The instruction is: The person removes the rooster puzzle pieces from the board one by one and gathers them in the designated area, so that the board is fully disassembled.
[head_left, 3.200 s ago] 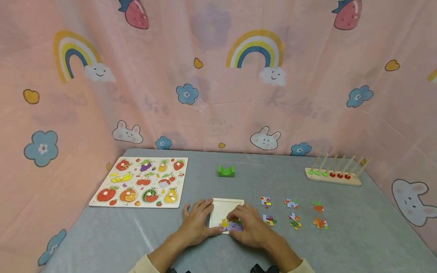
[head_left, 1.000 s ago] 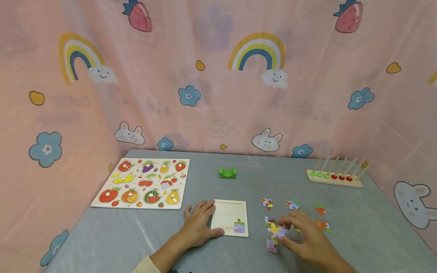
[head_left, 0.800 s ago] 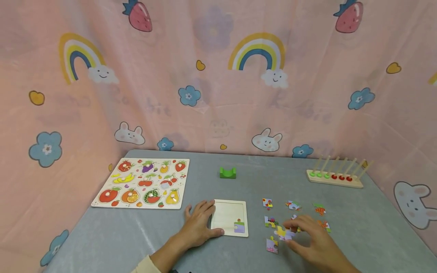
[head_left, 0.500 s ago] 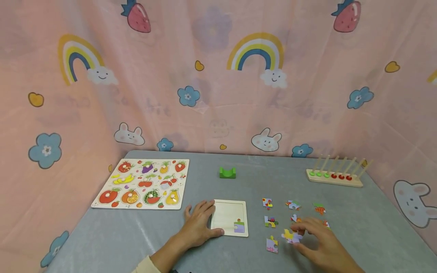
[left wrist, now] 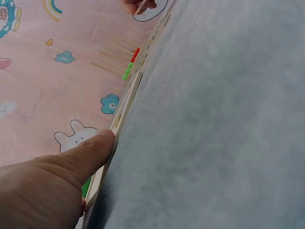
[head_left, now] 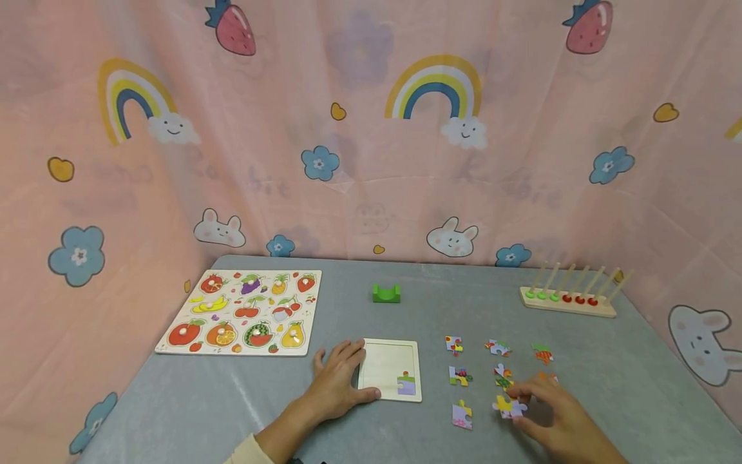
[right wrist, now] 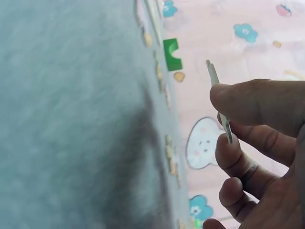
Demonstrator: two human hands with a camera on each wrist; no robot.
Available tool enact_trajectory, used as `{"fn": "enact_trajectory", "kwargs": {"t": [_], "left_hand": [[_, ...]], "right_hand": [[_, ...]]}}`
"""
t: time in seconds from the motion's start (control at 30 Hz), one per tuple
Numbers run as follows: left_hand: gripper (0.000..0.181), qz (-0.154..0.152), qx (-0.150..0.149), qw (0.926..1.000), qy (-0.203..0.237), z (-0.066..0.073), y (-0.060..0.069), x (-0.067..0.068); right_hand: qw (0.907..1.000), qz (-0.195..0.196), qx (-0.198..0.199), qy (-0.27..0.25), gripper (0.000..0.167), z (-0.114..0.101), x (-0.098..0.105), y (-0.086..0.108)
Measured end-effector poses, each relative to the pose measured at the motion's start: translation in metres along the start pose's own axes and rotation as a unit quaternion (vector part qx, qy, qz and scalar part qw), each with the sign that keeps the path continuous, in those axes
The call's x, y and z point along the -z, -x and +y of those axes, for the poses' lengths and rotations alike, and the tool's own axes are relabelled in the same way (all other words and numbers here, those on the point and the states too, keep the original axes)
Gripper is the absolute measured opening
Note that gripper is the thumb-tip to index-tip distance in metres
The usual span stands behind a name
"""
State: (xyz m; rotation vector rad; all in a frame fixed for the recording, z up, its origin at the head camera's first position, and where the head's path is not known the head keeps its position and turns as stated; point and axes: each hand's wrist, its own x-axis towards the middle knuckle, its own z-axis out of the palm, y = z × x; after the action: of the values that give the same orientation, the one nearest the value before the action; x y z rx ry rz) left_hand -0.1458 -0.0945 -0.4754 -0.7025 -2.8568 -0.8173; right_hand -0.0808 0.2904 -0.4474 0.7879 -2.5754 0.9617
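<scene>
In the head view my right hand [head_left: 553, 415] pinches a yellow and lilac jigsaw piece [head_left: 509, 406] above the table. The right wrist view shows the piece [right wrist: 218, 98] edge-on between thumb and fingertips. My left hand [head_left: 337, 383] rests at the left side of a square wooden puzzle tray [head_left: 382, 367], fingers along that side and thumb on the front edge. One lilac and green piece [head_left: 406, 385] lies in the tray's lower right corner. Nearest the held piece are a piece with green and orange [head_left: 503, 375] and a lilac and yellow piece [head_left: 462, 414].
More jigsaw pieces lie right of the tray, including a carrot-coloured piece [head_left: 543, 353]. A fruit knob puzzle board [head_left: 194, 296] lies at left. Behind stand a green notched block [head_left: 386, 294] and a wooden peg rack [head_left: 568, 305] with green and red beads. A patterned pink curtain surrounds the table.
My right hand has left the tray with the yellow and lilac piece and carried it rightward, past another lilac and yellow piece now on the table. My left hand stays at the tray.
</scene>
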Motion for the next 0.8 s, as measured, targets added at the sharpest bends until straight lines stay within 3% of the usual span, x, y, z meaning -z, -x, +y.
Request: {"fn": "enact_trajectory", "kwargs": {"t": [0.13, 0.23, 0.47, 0.67, 0.8], "left_hand": [[0.074, 0.0, 0.001, 1.0, -0.002, 0.0, 0.0, 0.0], [0.074, -0.001, 0.001, 1.0, 0.0, 0.001, 0.0, 0.001], [0.075, -0.005, 0.003, 1.0, 0.001, 0.002, 0.0, 0.003], [0.075, 0.0, 0.001, 1.0, -0.002, 0.002, -0.001, 0.003], [0.075, 0.0, 0.001, 1.0, -0.004, 0.001, 0.0, 0.001]], "right_hand": [[0.9972, -0.057, -0.048, 0.0, 0.029, 0.009, 0.0, 0.003], [0.9954, -0.077, -0.056, 0.01, 0.029, 0.015, -0.002, 0.006], [0.9976, -0.055, -0.021, 0.037, 0.033, 0.025, -0.005, 0.01], [0.9957, -0.064, -0.047, 0.048, 0.034, 0.024, -0.003, 0.01], [0.9981, -0.027, -0.028, 0.048, 0.041, 0.019, 0.0, 0.007]]}}
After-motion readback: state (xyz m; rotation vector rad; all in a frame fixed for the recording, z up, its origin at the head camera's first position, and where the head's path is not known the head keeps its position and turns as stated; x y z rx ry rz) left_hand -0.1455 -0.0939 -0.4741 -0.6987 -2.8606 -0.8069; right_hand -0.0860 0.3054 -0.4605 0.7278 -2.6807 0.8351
